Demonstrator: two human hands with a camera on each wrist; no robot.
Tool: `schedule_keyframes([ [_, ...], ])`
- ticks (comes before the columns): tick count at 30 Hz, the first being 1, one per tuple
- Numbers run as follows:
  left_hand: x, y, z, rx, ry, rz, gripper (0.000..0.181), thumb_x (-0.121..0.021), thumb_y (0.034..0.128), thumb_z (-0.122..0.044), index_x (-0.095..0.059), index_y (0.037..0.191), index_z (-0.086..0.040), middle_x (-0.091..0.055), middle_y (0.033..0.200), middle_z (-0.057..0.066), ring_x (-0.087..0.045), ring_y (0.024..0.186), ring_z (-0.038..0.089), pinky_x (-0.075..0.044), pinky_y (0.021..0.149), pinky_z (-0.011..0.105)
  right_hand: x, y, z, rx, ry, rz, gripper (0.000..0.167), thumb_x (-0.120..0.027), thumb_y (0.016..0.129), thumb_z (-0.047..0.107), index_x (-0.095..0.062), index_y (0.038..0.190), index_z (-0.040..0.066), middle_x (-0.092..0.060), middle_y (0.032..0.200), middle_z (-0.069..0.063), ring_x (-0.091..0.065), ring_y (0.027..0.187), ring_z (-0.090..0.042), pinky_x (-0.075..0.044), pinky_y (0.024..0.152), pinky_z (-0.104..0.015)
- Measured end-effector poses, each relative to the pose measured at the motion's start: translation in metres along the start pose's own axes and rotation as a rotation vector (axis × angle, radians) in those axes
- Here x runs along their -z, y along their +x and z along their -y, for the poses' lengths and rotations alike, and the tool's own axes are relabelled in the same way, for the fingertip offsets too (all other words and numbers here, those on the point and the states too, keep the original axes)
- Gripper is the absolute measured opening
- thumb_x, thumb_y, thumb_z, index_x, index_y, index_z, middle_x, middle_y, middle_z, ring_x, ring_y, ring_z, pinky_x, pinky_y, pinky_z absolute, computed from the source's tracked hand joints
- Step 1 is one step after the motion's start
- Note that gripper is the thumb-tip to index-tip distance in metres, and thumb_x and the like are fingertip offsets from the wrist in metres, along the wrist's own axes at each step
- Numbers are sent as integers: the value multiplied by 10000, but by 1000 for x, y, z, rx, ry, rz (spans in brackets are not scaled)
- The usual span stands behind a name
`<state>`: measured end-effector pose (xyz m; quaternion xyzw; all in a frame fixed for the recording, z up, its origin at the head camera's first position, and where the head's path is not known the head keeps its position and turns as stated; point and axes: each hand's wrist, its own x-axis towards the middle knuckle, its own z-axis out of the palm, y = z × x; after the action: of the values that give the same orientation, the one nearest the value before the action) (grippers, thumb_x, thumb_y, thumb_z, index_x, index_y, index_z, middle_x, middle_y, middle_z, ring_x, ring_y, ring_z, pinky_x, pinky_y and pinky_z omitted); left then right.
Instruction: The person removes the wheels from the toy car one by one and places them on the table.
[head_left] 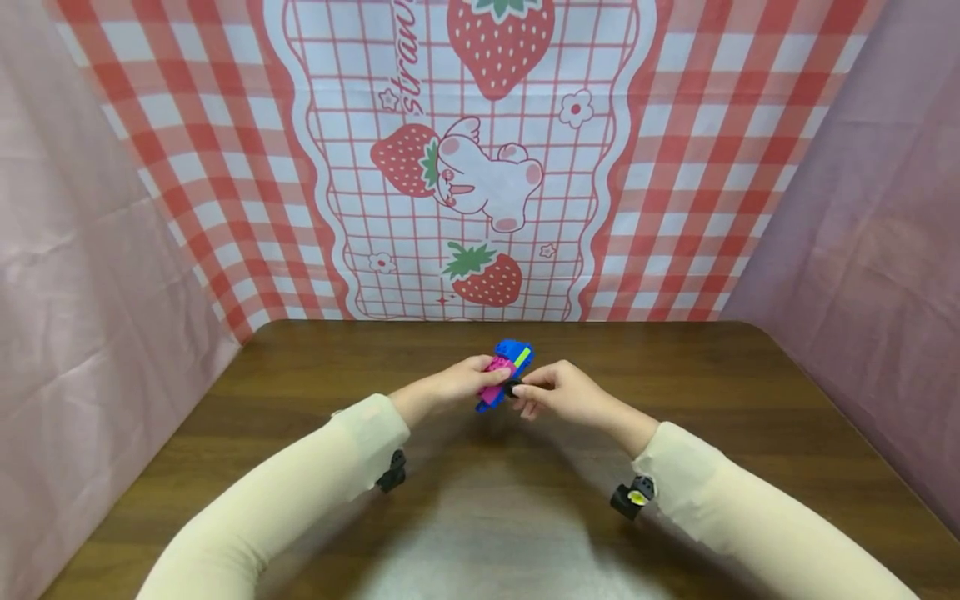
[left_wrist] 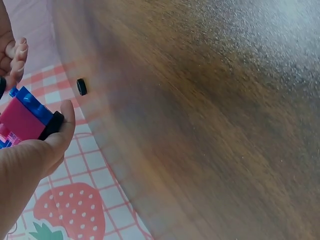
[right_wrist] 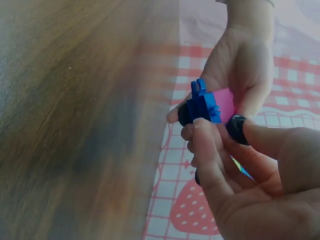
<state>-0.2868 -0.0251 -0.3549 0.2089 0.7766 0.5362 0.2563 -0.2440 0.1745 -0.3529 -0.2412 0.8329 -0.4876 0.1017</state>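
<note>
A small toy car of building bricks [head_left: 513,347], blue and pink with a lime-green strip, is held up over the table in my left hand [head_left: 457,382]. My left thumb lies across its pink part. My right hand [head_left: 576,400] is close beside it on the right. Between right thumb and fingers I pinch a black wheel [right_wrist: 237,129] against or very near the car's side; whether it is joined cannot be seen. Another black wheel [right_wrist: 184,115] shows at the car's underside. In the left wrist view, a separate small black wheel [left_wrist: 82,86] appears near the table's edge.
The brown wooden table [head_left: 315,350] has a checked strawberry cloth [head_left: 675,167] hanging behind its far edge. Pink curtains [head_left: 97,208] hang at both sides. A black wrist camera [head_left: 633,497] is strapped under each sleeve.
</note>
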Motion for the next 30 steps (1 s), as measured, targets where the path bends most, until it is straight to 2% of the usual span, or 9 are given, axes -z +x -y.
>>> schedule_keyframes([
  [3,1,-2,1,6,0,-1,346,-397,1051,-196,-492,1199,102,-549,915,41,-524,813,109,-457,720,220,1,-1,0,-57,6,-61,278,-657,926,151,-698,956,-122,-715,799,-206,-703,694,-281,-577,700,-471],
  [7,3,-3,3,16,-1,1,352,-398,1052,-199,-476,1222,99,-549,933,57,-531,818,121,-462,717,224,6,-1,-1,-112,78,-116,277,-698,895,149,-686,941,-124,-720,778,-179,-704,673,-213,-573,722,-488],
  [14,5,-5,8,29,25,-20,365,-417,1046,-205,-471,1239,101,-565,971,94,-548,847,142,-483,738,242,15,2,-9,-174,261,-151,276,-707,884,117,-629,1003,-120,-727,869,-200,-727,763,-269,-542,808,-527],
  [19,7,-7,10,45,19,-20,395,-419,1046,-219,-454,1277,99,-571,1028,128,-556,894,164,-499,772,267,19,1,-13,-196,369,-199,311,-670,898,52,-569,1094,-168,-732,866,-156,-727,729,-209,-584,744,-406],
  [23,6,-9,12,49,7,-15,395,-411,1049,-216,-448,1284,99,-568,1038,132,-557,904,170,-498,773,268,21,0,-13,-189,378,-253,361,-649,910,39,-543,1167,-191,-731,870,-91,-718,718,-151,-586,738,-342],
  [27,5,-10,14,34,-1,-26,369,-411,1048,-195,-459,1255,107,-560,991,106,-551,864,152,-488,742,247,23,1,-12,-205,353,-301,359,-633,925,55,-559,1200,-163,-724,891,-51,-703,728,-98,-578,769,-309],
  [30,5,-11,15,16,-8,-41,366,-404,1049,-183,-458,1245,122,-559,963,90,-551,836,134,-482,728,234,27,1,-14,-231,341,-319,353,-620,933,63,-565,1219,-137,-716,895,-18,-688,736,-69,-567,739,-241],
])
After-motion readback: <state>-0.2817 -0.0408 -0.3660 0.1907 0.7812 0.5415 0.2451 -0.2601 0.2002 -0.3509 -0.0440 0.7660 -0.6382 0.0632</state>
